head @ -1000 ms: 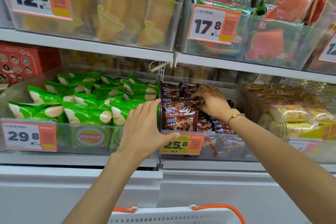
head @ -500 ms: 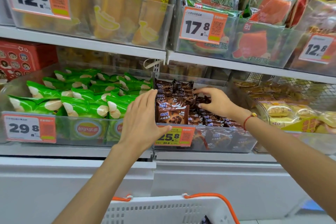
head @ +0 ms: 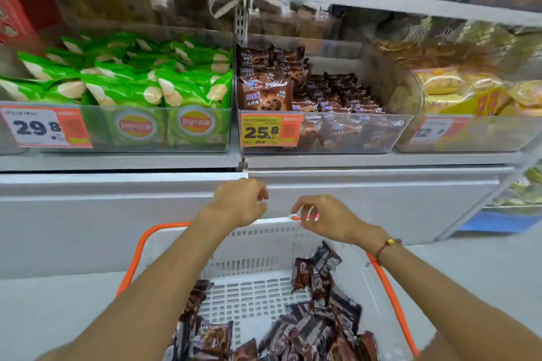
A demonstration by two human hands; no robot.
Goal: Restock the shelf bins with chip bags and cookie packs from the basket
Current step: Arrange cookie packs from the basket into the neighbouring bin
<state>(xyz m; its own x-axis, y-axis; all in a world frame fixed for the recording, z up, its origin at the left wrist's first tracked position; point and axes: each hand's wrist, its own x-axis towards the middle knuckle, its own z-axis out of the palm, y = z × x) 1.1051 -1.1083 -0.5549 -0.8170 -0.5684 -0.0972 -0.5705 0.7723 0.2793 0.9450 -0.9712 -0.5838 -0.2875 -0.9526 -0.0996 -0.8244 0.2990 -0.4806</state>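
Head view showed both hands empty, fingers loosely curled: left hand (head: 239, 202) and right hand (head: 325, 218) over the white slotted plastic basket (head: 252, 299), brown cookie packs (head: 319, 331) at its 5 o'clock.

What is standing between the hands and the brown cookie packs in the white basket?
Nothing visible. The left hand and right hand hang empty above the far rim of the white plastic basket; the brown cookie packs lie uncovered below them.

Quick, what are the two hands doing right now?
Left hand: loosely curled, holding nothing, above the basket.
Right hand: loosely curled, holding nothing.
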